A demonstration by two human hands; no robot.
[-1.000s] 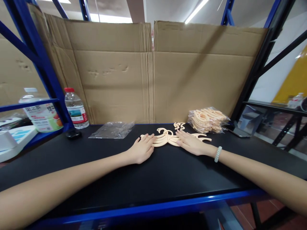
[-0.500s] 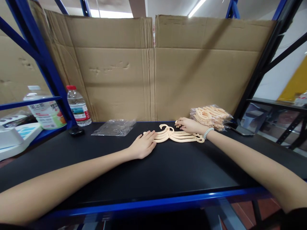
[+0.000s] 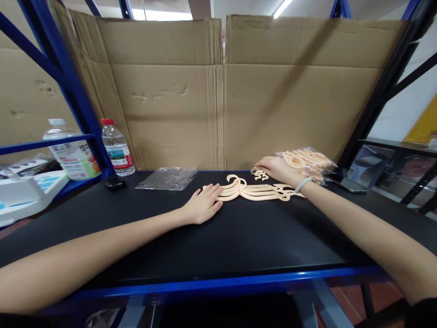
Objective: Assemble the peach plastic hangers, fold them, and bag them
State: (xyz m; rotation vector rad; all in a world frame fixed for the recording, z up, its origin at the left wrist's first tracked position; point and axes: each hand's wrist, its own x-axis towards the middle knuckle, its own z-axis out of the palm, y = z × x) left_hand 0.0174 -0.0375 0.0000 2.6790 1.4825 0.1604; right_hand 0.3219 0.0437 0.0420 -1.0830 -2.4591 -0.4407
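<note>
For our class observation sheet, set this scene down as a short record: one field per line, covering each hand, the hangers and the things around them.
Left hand: flat, fingers over the left end of the hangers
Right hand: at the small beige pieces; grip unclear
Hangers: beige, several lying together, hooks toward the cardboard
Right wrist: pale bracelet
Behind right hand: plastic-wrapped beige pack
Far left: red-capped bottle, clear plastic bag
Surface: black tabletop

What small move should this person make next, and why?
Perhaps close the right hand around the small cream pieces: it is right at them, while the left hand lies flat on one end of the cream hangers.
</note>
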